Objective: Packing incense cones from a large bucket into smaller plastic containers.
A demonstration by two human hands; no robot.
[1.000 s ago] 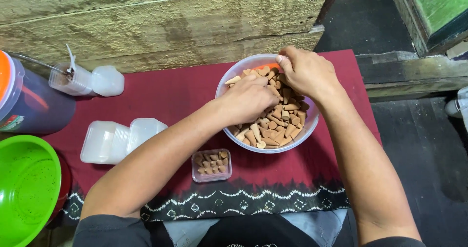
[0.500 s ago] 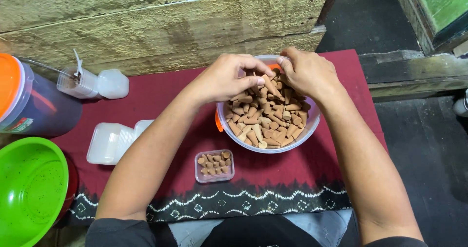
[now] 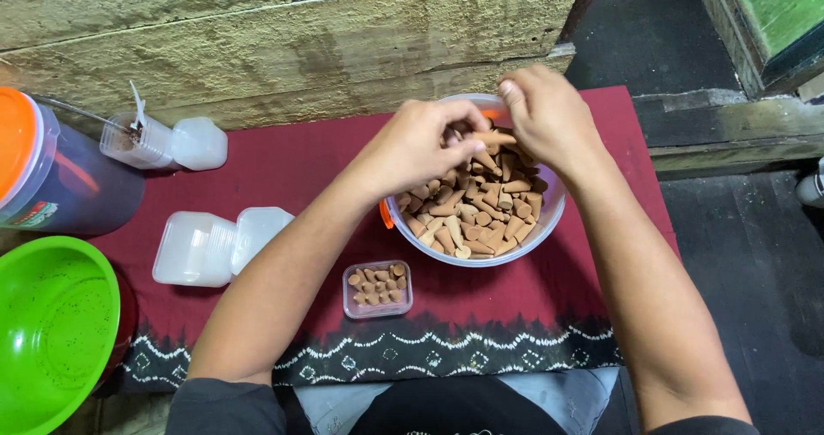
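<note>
Left hand (image 3: 421,148) grip closed on a cone (image 3: 491,138), pinched at the near end, lifted just above the heap. Right hand (image 3: 549,117) fingers curled together at the cone's far end, touching it; whether it holds cones of its own I cannot tell. Both hands over the far side of the bowl (image 3: 539,220), which is full of tan cones. Judgement: hold light, fingertips only, since cones look brittle; keep the lift over the bowl so a slip falls back in. Small box (image 3: 378,288), partly filled, sits just beside the bowl on the red cloth (image 3: 300,165). Open clear case (image 3: 215,246) lies further left.
</note>
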